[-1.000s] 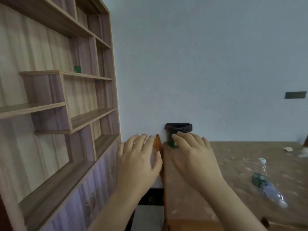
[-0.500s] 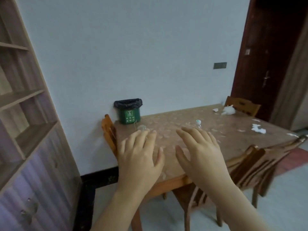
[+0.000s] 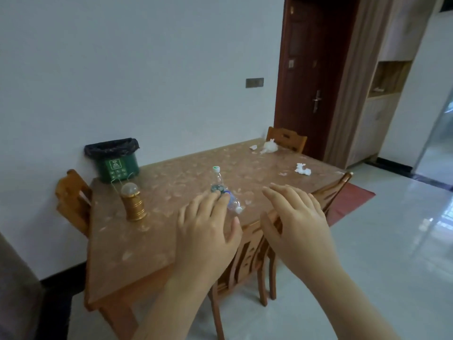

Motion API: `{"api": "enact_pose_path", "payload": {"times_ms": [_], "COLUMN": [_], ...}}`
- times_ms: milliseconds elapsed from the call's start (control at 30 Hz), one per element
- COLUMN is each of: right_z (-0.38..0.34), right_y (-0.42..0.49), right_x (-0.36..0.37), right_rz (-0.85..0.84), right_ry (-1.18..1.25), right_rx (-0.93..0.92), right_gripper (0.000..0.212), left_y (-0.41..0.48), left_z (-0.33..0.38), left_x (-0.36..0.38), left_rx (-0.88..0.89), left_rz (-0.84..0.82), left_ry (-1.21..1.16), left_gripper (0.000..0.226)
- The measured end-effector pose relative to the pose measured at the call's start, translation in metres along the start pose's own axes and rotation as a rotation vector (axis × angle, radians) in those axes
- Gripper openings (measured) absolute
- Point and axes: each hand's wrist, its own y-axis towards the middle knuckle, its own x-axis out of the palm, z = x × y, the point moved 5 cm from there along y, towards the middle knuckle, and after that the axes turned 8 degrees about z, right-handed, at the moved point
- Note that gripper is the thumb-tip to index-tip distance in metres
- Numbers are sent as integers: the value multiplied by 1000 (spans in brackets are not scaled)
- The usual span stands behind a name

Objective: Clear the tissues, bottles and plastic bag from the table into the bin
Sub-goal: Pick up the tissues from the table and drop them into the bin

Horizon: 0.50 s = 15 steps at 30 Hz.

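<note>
A small green bin (image 3: 117,165) with a black liner stands on the far left corner of the wooden table (image 3: 152,241). An upright clear bottle (image 3: 216,179) stands mid-table, and a second clear bottle (image 3: 234,204) lies on its side just in front of it. A crumpled tissue (image 3: 302,169) lies to the right; a white plastic bag (image 3: 269,146) and a small tissue (image 3: 253,147) lie at the far end. My left hand (image 3: 208,231) and my right hand (image 3: 296,222) hover palm-down with relaxed fingers above the table's near edge, holding nothing.
A gold lantern-like lamp (image 3: 132,202) stands on the table's left part. Wooden chairs sit at the left end (image 3: 71,200), the far end (image 3: 289,138) and tucked under the near side (image 3: 245,261). A dark door (image 3: 311,77) is behind, with tiled floor to the right.
The view has swung right and down from the shelves to the whole table. Both hands stay raised and empty, now lower in view over the table's near edge.
</note>
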Motion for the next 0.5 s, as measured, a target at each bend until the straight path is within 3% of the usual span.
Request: {"api": "enact_pose_path", "payload": {"times_ms": [500], "right_z": [186], "right_y": [-5], "right_x": [-15], "right_rz": [-66], "right_ry": [-130], "right_rx": [152], "right_gripper": [34], "left_y": [41], "left_z": [130], "left_x": [140], "left_rx": [69], "left_rz": [-107], "left_ry": [-116], "left_gripper": [48]}}
